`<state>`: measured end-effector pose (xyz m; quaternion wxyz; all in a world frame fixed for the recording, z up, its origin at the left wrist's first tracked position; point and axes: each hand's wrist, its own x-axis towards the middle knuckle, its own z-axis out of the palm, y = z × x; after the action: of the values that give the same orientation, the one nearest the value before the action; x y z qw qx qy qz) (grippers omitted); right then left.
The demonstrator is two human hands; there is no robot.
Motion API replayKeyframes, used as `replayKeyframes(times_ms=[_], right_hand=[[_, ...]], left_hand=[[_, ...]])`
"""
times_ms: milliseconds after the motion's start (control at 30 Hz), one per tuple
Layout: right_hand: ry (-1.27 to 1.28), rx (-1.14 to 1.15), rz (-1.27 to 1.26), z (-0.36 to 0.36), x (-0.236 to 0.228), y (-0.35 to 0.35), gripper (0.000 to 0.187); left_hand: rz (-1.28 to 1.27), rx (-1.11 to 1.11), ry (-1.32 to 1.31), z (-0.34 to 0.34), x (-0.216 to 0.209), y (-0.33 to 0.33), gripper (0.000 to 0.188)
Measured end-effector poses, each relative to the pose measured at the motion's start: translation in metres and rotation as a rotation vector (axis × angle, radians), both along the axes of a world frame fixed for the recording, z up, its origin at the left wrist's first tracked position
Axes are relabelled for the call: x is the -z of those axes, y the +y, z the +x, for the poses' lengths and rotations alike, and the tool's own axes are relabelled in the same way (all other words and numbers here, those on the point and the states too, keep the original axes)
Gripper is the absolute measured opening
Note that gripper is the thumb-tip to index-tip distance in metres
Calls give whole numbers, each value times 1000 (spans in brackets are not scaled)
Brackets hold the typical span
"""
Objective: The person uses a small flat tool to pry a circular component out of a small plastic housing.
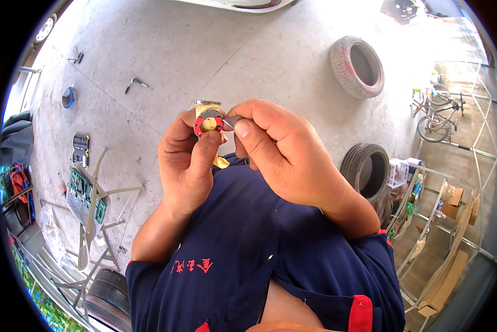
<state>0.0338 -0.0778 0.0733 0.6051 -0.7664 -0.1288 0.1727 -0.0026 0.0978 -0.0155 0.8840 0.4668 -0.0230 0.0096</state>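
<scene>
In front of my chest, my left hand (183, 169) is closed around a small round part (209, 124) with a red rim and a cream centre. A gold-coloured piece (207, 110) with a silvery top edge stands up behind it, and more gold shows below my fingers. I cannot make out what kind of part this is. My right hand (284, 149) pinches a thin grey, pointed piece (230, 120) between thumb and forefinger. Its tip meets the right edge of the round part, or lies very close to it. The fingers hide most of both things.
On the concrete floor lie a tyre (356, 67), a black tool (136, 84), a blue container (69, 97) and an opened tool case (81, 150). Another tyre (364, 169) stands by my right elbow. A bicycle (435, 123) and metal racks (425, 238) are at right.
</scene>
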Motion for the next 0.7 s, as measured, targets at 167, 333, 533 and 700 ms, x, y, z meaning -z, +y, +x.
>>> replayKeyframes(times_ms=[167, 333, 533, 700], right_hand=[[-6, 1, -14, 1, 0, 0, 16], [-12, 1, -54, 3, -2, 0, 15], [-274, 28, -231, 0, 7, 5, 10], [-629, 57, -434, -1, 16, 11, 11]], left_hand=[[4, 10, -5, 1, 2, 2, 20], [93, -12, 19, 2, -1, 1, 19], [147, -77, 32, 4, -4, -4, 19], [243, -101, 9, 7, -7, -6, 17]])
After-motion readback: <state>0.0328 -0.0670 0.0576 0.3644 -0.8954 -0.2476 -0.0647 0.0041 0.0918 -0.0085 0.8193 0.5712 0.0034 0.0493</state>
